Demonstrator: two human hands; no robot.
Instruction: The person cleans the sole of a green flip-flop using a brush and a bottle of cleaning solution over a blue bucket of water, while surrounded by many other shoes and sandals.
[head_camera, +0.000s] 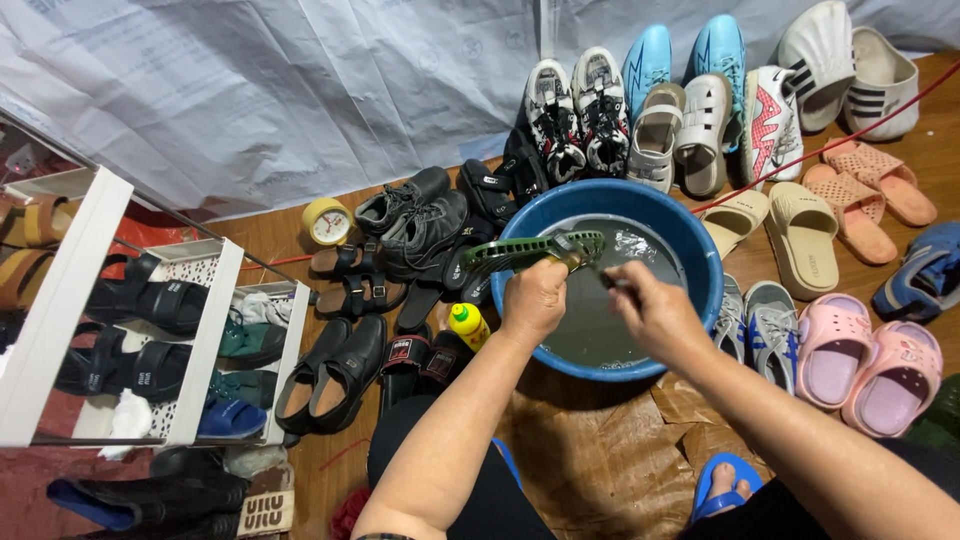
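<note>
My left hand (535, 298) grips the green sandal (533, 250), fingers wrapped, holding it over the blue basin (700, 290) so drips fall into the water. My right hand (655, 312) is closed on a small brush (610, 281), mostly hidden, angled at the sandal. Shoes ring the basin.

Head camera looks steeply down, close over basin (700, 262)

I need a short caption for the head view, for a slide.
Left hand holds a green sandal over a blue basin; right hand scrubs it.
</note>
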